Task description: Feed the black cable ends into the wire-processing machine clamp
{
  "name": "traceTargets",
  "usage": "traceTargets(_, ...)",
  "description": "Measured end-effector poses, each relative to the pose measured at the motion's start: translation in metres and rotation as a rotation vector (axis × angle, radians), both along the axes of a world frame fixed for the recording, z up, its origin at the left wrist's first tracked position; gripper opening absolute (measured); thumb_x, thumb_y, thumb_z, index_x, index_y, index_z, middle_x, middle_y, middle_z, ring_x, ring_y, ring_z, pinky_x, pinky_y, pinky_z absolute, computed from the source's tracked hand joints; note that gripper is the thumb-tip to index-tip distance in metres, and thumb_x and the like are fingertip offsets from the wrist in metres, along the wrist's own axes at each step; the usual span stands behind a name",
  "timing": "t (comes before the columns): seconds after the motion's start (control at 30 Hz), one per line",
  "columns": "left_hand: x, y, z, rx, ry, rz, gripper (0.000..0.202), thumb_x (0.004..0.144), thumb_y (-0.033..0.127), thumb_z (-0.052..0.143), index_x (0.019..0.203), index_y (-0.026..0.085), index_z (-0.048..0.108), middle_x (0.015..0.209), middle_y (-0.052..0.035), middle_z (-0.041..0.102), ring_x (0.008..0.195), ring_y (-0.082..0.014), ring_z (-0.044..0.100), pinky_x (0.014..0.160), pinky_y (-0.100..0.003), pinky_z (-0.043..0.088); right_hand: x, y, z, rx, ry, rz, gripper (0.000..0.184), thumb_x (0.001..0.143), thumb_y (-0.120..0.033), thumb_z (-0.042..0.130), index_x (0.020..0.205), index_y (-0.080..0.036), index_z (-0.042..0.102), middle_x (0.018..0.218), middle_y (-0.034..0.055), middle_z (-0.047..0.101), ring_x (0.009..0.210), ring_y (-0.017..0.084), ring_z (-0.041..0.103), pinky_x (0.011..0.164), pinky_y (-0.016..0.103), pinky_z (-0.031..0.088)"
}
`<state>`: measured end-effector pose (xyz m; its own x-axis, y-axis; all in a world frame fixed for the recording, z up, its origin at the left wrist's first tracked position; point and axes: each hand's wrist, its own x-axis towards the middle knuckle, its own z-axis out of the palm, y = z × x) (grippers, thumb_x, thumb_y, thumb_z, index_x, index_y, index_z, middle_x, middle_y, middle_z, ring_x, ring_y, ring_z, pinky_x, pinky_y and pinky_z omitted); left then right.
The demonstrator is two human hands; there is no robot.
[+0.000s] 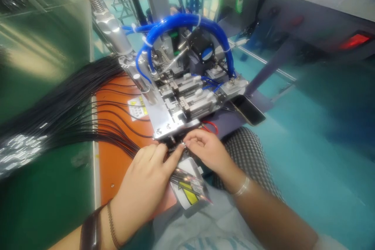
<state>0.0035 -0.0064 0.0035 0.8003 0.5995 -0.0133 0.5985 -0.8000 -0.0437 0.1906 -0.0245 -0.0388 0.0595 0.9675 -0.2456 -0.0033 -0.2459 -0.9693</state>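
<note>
Left hand (145,181), right hand (207,149), fingertips together

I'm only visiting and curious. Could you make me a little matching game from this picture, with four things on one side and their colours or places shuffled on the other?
Things:
1. hoses arching over the machine
2. wire bundle
3. plate under the machine
4. phone

Descriptions:
A. orange
B. lying at the machine's right edge
C. blue
D. black, fanning out to the left

Pairs: 1-C, 2-D, 3-A, 4-B.
</note>
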Motion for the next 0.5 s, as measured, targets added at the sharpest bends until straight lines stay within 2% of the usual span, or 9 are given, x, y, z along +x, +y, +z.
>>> traceTargets(0.17, 0.007, -0.004, 0.006, 0.057, 0.067, 0.023, 0.055, 0.083, 0.010, 0.044, 0.136, 0.025, 0.040, 0.091, -0.0073, 0.046, 0.081, -0.0227, 0.042, 0.072, -0.038, 0.043, -0.002, 0.001, -0.003, -0.016, -0.049, -0.010, 0.007, 0.077, -0.020, 0.055, 0.070, -0.017, 0.057, 0.062, -0.0043, 0.052, 0.055, 0.009, 0.045, 0.051, 0.021, 0.035)
traceTargets(0.27, 0.008, -0.005, 0.006, 0.057, 0.070, 0.024, 0.055, 0.083, 0.010, 0.044, 0.135, 0.025, 0.040, 0.091, -0.0072, 0.048, 0.081, -0.0227, 0.043, 0.071, -0.038, 0.043, -0.002, 0.002, -0.008, -0.043, 0.025, -0.003, 0.014, 0.077, -0.023, 0.057, 0.066, -0.017, 0.053, 0.059, -0.0053, 0.050, 0.053, 0.009, 0.044, 0.050, 0.021, 0.034)
traceTargets(0.37, 0.005, -0.004, 0.002, 0.049, -0.014, 0.006, 0.049, 0.085, 0.010, 0.043, 0.132, 0.022, 0.044, 0.095, -0.0083, 0.051, 0.085, -0.0228, 0.045, 0.074, -0.038, 0.044, 0.001, 0.002, -0.011, -0.043, 0.086, -0.008, 0.010, 0.078, -0.028, 0.059, 0.080, -0.018, 0.060, 0.065, -0.0039, 0.056, 0.057, 0.011, 0.051, 0.054, 0.023, 0.040)
traceTargets(0.43, 0.002, -0.004, 0.000, 0.059, -0.101, -0.007, 0.041, 0.087, 0.012, 0.042, 0.127, 0.018, 0.048, 0.102, -0.0104, 0.052, 0.091, -0.0239, 0.046, 0.079, -0.040, 0.044, 0.004, 0.003, -0.010, -0.015, 0.063, 0.011, 0.016, 0.080, -0.026, 0.057, 0.093, -0.019, 0.064, 0.075, -0.0009, 0.063, 0.066, 0.013, 0.056, 0.060, 0.025, 0.044)
traceTargets(0.5, -0.001, -0.003, -0.002, 0.060, -0.161, -0.019, 0.037, 0.087, 0.013, 0.043, 0.123, 0.014, 0.050, 0.107, -0.0124, 0.053, 0.096, -0.0253, 0.047, 0.082, -0.041, 0.043, 0.007, 0.003, -0.006, 0.025, 0.016, 0.053, 0.018, 0.081, -0.025, 0.056, 0.094, -0.020, 0.067, 0.084, 0.0015, 0.066, 0.074, 0.014, 0.059, 0.066, 0.027, 0.046)
